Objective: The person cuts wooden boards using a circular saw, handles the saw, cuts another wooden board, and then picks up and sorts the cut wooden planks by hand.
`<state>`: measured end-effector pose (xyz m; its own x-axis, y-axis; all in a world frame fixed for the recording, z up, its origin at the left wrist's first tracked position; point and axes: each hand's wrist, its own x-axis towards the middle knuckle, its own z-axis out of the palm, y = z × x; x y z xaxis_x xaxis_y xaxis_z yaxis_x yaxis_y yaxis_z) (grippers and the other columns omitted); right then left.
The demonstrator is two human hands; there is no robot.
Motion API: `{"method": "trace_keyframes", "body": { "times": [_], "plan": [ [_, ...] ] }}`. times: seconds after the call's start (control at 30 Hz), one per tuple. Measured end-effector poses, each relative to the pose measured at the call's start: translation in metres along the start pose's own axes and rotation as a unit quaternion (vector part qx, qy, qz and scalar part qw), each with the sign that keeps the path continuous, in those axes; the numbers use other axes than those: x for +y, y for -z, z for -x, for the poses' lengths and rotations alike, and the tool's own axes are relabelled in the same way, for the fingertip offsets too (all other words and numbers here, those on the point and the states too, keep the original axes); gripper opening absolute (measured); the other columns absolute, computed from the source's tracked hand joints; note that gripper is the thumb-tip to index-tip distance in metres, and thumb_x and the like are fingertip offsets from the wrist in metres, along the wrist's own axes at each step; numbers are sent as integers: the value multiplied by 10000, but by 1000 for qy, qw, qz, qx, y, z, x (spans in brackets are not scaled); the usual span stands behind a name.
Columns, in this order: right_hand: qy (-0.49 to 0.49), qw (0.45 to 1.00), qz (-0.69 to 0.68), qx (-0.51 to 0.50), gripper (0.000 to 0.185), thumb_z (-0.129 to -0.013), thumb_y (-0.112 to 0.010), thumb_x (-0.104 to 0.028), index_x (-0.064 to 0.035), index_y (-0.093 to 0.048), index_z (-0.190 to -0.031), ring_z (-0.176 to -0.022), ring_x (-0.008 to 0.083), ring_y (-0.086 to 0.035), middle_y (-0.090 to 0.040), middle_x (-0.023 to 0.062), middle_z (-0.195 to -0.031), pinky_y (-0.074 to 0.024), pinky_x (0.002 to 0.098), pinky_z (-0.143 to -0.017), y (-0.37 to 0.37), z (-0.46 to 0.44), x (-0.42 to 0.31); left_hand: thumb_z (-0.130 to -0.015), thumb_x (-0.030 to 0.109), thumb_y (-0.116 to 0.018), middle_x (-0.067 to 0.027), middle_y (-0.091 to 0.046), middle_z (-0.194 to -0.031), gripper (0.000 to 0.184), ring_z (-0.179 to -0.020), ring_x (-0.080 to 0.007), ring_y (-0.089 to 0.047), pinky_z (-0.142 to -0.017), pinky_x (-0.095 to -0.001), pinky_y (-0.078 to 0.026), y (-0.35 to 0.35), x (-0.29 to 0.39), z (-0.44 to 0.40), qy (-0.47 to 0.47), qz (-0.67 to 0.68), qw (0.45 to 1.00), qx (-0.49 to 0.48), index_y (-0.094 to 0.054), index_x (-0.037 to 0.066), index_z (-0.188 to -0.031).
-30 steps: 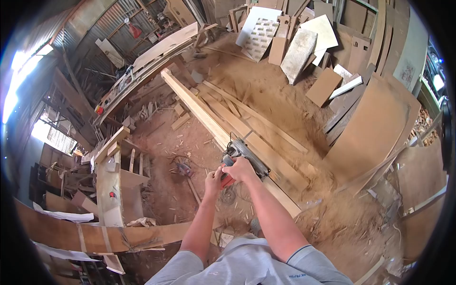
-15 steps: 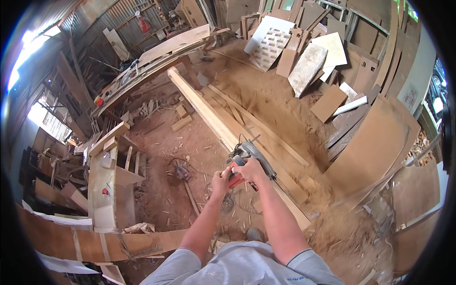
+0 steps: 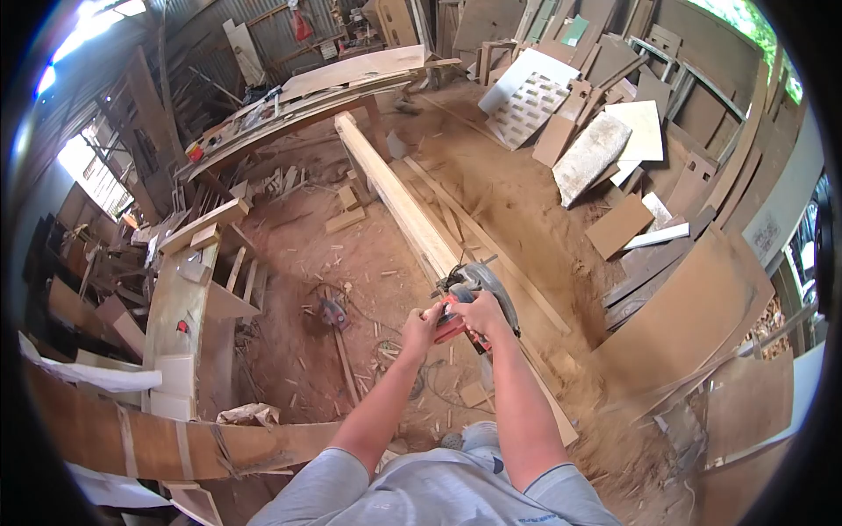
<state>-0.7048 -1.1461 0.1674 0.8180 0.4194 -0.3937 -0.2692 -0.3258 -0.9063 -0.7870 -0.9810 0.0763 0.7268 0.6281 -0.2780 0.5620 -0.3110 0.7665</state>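
"Where is the circular saw (image 3: pixel 482 289), and what of it is hidden?"

"It sits over the near part of the long timber beam (image 3: pixel 399 193), just right of centre in the frame. You can't see its blade, and the saw and your right arm cover a stretch of the beam."

"How do your fingers stand?"

"Your right hand (image 3: pixel 481 317) is curled closed over the saw's handle, its fingertips mostly out of sight. Your left hand (image 3: pixel 421 330) is closed around the left end of the red body, with the fingers partly hidden."

"What else is hard to make out?"

"The red and grey power tool (image 3: pixel 334 313) on the floor, left of centre, is too small to identify. The cable (image 3: pixel 386 351) blurs into the litter. Your grey shirt (image 3: pixel 430 491) is cut off by the bottom edge, and glare washes out the window (image 3: pixel 88 171) at upper left."

"And the counts?"

"You have two hands on one saw, over one beam. One other power tool lies on the floor, at least two short wood blocks (image 3: pixel 346 219) lie above it, and one slotted white panel (image 3: pixel 529 110) leans at upper right."
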Motion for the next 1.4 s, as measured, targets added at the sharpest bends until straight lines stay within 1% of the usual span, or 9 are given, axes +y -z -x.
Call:
{"method": "trace_keyframes", "body": {
  "times": [0.4,0.5,0.6,0.7,0.8,0.9,0.93,1.03,1.4],
  "plan": [
    [8,1000,-20,-10,240,-861,-838,-200,-27,-687,-795,-475,127,-542,-616,26,-627,-416,333,-461,-15,-35,-8,-964,627,-719,-224,-768,-981,684,-891,-303,-753,-784,-430,-575,12,11,-28,25,80,996,-24,-692,-43,-1097],
    [-8,1000,3,-27,284,-833,-843,-215,23,-789,-978,-654,171,-719,-761,110,-801,-563,335,-580,-14,-49,-10,-960,625,-726,-224,-766,-958,678,-875,-294,-750,-773,-429,-575,10,7,-42,5,76,997,-12,-688,-43,-1064],
    [-13,999,18,-23,292,-832,-847,-221,17,-790,-990,-645,173,-717,-760,109,-796,-547,332,-560,-17,-57,-17,-953,631,-730,-233,-768,-964,684,-896,-304,-758,-780,-440,-575,12,10,-52,12,77,997,-8,-694,-45,-1049],
    [-4,1000,-13,-10,264,-874,-838,-220,-32,-685,-769,-474,133,-548,-619,29,-626,-418,335,-459,-24,-60,-28,-944,643,-731,-247,-770,-977,703,-928,-325,-767,-794,-446,-577,9,-4,-77,-1,35,999,8,-703,-50,-1054],
    [-1,1000,-6,-3,269,-872,-843,-220,-22,-690,-774,-477,135,-552,-621,33,-628,-424,329,-464,-28,-73,-31,-952,660,-718,-178,-757,-916,699,-803,-240,-749,-674,-379,-578,10,-8,-94,-19,8,1000,11,-710,-28,-1079],
    [-3,999,36,-18,314,-843,-840,-257,-7,-797,-1028,-695,182,-748,-772,124,-818,-620,358,-665,-30,-92,-29,-945,673,-717,-177,-759,-920,721,-819,-239,-748,-695,-386,-579,16,-5,-105,-27,-19,999,28,-716,-36,-1075],
    [5,999,38,-23,323,-845,-836,-272,-10,-801,-1031,-711,211,-762,-781,141,-841,-615,361,-665,-32,-101,-28,-947,673,-712,-202,-763,-955,727,-867,-274,-754,-739,-401,-580,19,-1,-108,-9,-6,1000,16,-713,-38,-1097],
    [20,1000,8,-7,250,-868,-835,-217,8,-729,-881,-505,139,-590,-651,52,-662,-458,341,-481,-36,-109,-37,-952,675,-698,-250,-771,-1033,740,-967,-344,-766,-830,-431,-581,28,12,-116,26,23,999,-14,-706,-38,-1148],
    [31,999,34,6,289,-857,-842,-259,-3,-789,-979,-611,146,-683,-742,87,-763,-534,326,-571,-57,-162,-41,-959,682,-685,-242,-770,-1053,715,-1002,-340,-758,-857,-424,-571,33,-1,-168,13,-10,1000,19,-718,-6,-1153]
  ]
}}
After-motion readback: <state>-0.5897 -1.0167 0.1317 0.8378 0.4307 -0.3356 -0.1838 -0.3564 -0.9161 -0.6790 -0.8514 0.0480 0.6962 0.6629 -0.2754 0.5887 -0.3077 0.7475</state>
